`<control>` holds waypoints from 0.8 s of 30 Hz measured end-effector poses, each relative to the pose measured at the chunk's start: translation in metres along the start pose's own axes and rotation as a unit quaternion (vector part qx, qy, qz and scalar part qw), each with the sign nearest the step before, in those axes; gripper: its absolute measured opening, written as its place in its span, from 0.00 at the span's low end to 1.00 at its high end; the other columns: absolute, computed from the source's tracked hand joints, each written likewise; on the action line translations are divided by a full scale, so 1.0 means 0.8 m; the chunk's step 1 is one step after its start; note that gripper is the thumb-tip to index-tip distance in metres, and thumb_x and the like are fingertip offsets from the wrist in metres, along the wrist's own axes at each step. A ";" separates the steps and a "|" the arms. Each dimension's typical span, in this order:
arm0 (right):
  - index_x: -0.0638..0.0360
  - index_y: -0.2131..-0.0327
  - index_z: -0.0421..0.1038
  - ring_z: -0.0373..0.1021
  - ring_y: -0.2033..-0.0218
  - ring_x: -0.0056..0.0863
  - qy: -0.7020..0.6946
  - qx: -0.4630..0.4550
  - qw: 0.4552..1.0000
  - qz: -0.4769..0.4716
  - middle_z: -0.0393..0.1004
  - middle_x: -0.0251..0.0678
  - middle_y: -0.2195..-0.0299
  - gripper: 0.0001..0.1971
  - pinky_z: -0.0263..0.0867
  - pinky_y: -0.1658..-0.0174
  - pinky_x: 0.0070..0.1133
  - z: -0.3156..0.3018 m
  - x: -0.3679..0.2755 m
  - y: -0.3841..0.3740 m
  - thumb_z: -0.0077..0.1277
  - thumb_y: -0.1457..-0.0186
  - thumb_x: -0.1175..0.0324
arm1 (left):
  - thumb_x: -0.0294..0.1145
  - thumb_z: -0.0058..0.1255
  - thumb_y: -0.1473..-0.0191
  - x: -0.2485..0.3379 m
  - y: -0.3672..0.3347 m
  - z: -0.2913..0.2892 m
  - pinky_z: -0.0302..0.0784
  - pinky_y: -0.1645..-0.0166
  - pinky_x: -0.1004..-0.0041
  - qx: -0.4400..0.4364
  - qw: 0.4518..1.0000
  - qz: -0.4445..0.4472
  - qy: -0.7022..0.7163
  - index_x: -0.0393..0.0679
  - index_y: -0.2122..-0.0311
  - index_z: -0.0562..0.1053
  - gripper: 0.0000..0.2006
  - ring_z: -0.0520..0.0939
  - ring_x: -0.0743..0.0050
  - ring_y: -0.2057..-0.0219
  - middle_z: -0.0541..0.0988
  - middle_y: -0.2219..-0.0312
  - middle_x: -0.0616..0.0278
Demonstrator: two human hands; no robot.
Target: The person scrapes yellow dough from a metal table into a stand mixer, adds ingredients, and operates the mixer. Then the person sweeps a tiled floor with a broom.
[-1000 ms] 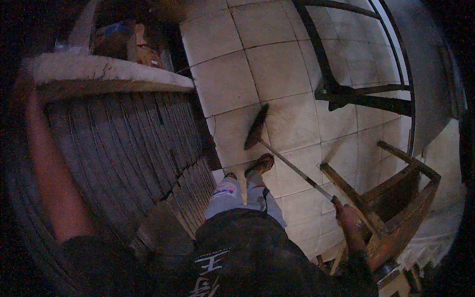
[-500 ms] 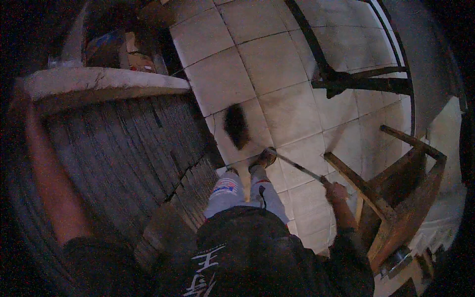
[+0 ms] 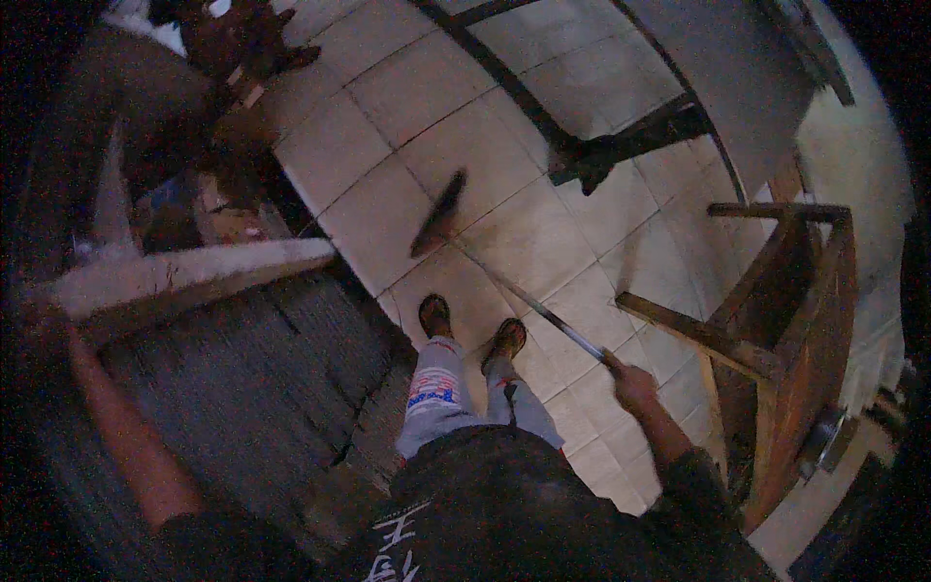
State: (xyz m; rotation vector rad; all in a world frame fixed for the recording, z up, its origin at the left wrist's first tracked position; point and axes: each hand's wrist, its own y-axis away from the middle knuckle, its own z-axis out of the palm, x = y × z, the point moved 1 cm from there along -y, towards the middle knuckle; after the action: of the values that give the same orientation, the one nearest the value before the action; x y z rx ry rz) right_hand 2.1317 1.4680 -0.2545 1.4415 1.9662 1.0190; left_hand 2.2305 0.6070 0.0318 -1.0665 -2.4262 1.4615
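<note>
My right hand (image 3: 635,388) is closed around the upper end of the long, thin handle of a broom (image 3: 567,333). The broom's dark head rests on the pale floor tiles ahead of my feet, seen narrow and slightly blurred. My left arm stretches out to the far left. At its end my left hand (image 3: 44,308) is at the outer end of a long pale padded edge (image 3: 204,274); its fingers are lost in the dark. A dark, ribbed surface (image 3: 262,388) spreads below that edge, beside my left leg.
An overturned wooden stool or small table (image 3: 776,330) lies to my right, legs pointing toward the floor's middle. Beyond it stands a dark frame (image 3: 582,160) with a foot on the tiles. Cluttered boxes (image 3: 228,209) sit behind the padded edge. A round metal item (image 3: 826,438) is at lower right.
The broom head has swung up and left, away from my feet, and turned narrow. My right hand has shifted left. My view has turned, and both feet now show.
</note>
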 end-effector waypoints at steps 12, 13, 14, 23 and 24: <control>0.30 0.40 0.48 0.73 0.70 0.45 -0.106 -0.020 0.980 0.166 0.75 0.45 0.72 0.26 0.68 0.67 0.38 0.161 0.014 -0.017 0.38 0.41 0.61 | 0.30 0.45 0.48 0.041 0.029 0.019 0.50 0.39 0.53 0.017 0.999 0.046 0.003 0.42 0.51 0.70 0.18 0.56 0.45 0.41 0.67 0.48 0.53; 0.31 0.40 0.48 0.73 0.70 0.45 -0.146 -0.014 0.971 0.188 0.74 0.46 0.73 0.25 0.68 0.67 0.39 0.176 0.031 0.027 0.36 0.41 0.59 | 0.30 0.45 0.49 0.053 0.035 0.020 0.50 0.39 0.53 0.029 0.998 0.051 0.005 0.42 0.51 0.70 0.18 0.56 0.45 0.41 0.67 0.48 0.53; 0.32 0.40 0.49 0.73 0.70 0.45 -0.166 -0.028 0.966 0.194 0.75 0.46 0.73 0.24 0.67 0.66 0.39 0.189 0.041 0.068 0.36 0.40 0.59 | 0.30 0.45 0.49 0.067 0.038 0.023 0.50 0.39 0.53 0.039 0.997 0.061 0.014 0.42 0.51 0.69 0.18 0.56 0.44 0.41 0.67 0.47 0.53; 0.46 0.48 0.66 0.72 0.63 0.39 -0.424 0.166 0.851 0.261 0.75 0.45 0.62 0.17 0.68 0.61 0.31 0.242 -0.019 0.218 0.41 0.41 0.61 | 0.29 0.45 0.49 0.338 0.043 0.025 0.49 0.39 0.53 0.086 0.968 0.151 0.181 0.42 0.51 0.69 0.18 0.55 0.44 0.40 0.67 0.47 0.53; 0.47 0.49 0.67 0.72 0.62 0.36 -0.476 0.218 0.814 0.252 0.75 0.43 0.62 0.17 0.68 0.60 0.29 0.244 -0.036 0.213 0.43 0.42 0.63 | 0.29 0.45 0.49 0.381 0.046 0.011 0.49 0.39 0.53 0.073 0.955 0.169 0.233 0.42 0.51 0.69 0.18 0.55 0.44 0.40 0.67 0.47 0.53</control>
State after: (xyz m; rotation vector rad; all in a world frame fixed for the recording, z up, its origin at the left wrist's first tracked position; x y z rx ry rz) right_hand 2.3861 1.5230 -0.2365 2.2012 1.0913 -0.1111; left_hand 2.0181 0.7996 -0.0785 -1.6330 -1.8486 1.2577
